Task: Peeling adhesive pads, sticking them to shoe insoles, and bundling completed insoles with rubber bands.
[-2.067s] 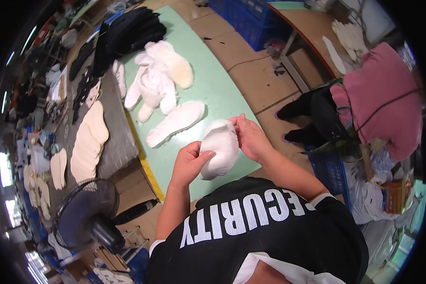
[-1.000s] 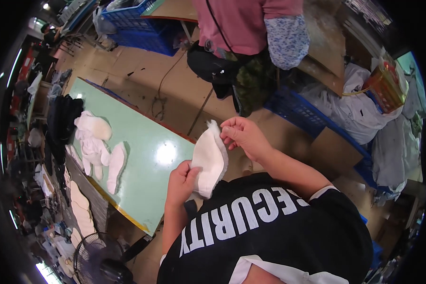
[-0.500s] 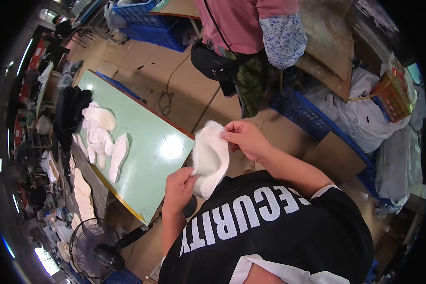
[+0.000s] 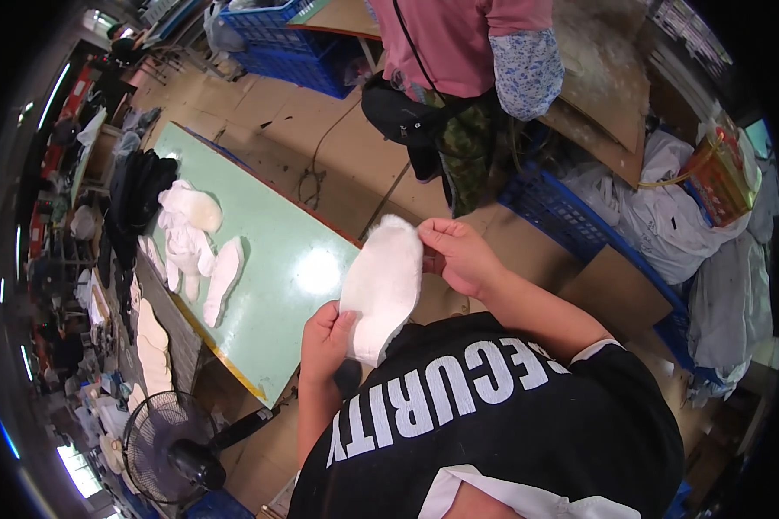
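Both hands grasped a white, fleecy, sole-shaped fabric piece (image 4: 383,288) held upright before the chest: the left hand (image 4: 327,338) pinched its lower end, the right hand (image 4: 461,253) its upper edge. Beyond the grip lay a pale green tabletop (image 4: 294,259) with more white pieces (image 4: 195,242).

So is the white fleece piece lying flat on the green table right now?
No, both hands hold the white fleece piece up in the air, beside the green table.
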The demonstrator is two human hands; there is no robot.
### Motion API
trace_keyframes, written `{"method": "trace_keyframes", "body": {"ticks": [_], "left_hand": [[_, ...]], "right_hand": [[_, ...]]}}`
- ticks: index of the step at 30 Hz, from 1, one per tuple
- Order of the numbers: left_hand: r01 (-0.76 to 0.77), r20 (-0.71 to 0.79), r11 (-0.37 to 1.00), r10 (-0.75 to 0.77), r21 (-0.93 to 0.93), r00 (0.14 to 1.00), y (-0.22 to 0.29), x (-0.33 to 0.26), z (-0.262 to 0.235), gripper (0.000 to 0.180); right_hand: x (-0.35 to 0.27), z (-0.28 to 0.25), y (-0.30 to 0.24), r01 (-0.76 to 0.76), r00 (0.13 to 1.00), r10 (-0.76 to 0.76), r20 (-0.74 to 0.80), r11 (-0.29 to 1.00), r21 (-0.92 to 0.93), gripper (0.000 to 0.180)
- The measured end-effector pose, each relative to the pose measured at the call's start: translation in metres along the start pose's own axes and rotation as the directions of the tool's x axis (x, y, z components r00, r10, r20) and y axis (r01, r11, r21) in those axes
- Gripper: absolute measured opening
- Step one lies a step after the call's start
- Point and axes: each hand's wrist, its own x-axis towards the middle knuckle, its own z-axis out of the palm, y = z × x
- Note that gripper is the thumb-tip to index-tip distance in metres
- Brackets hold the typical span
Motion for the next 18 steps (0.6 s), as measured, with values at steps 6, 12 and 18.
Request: {"method": "trace_keyframes", "body": {"ticks": [6, 12, 18], "left_hand": [[-0.133, -0.046, 0.947, 0.152, 0.294, 0.987, 0.026, -0.020, 0.005, 0.015], [-0.334, 0.019, 0.791, 0.378, 0.512, 0.925, 0.030, -0.039, 0.003, 0.009], [-0.370, -0.015, 0.804, 0.425, 0.465, 0.905, 0.024, -0.051, 0.002, 0.006]], "right_hand": [[0.000, 0.008, 0.003, -0.022, 0.997, 0.033, 0.066, 0.987, -0.158, 0.021], [0.012, 0.014, 0.022, -0.207, 0.977, 0.175, -0.124, 0.920, -0.333, 0.062], [0.024, 0.001, 0.040, -0.626, 0.771, 0.635, 0.045, 0.770, -0.125, 0.073]]}}
